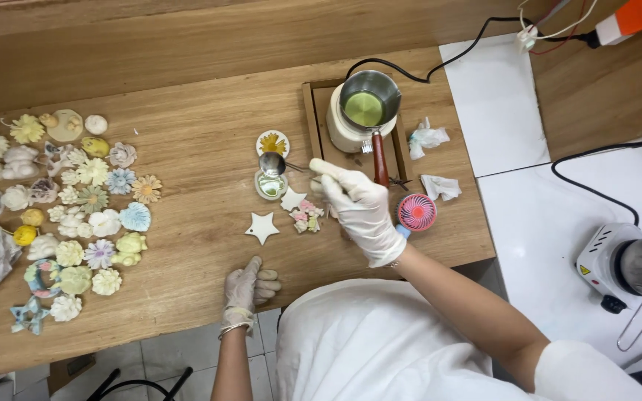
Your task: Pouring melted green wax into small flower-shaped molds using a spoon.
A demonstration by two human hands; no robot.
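single head view, looking steeply down, fairly close over wooden table [187, 141]; no second view

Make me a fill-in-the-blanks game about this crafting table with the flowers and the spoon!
1. The right hand holds a metal ____ over a small round mould.
2. The white flat piece lying in front of the left hand is shaped like a ____.
3. The liquid in the little pot on the heater is ____ in colour.
4. The left hand rests on the wooden ____.

Missing words: spoon; star; green; table
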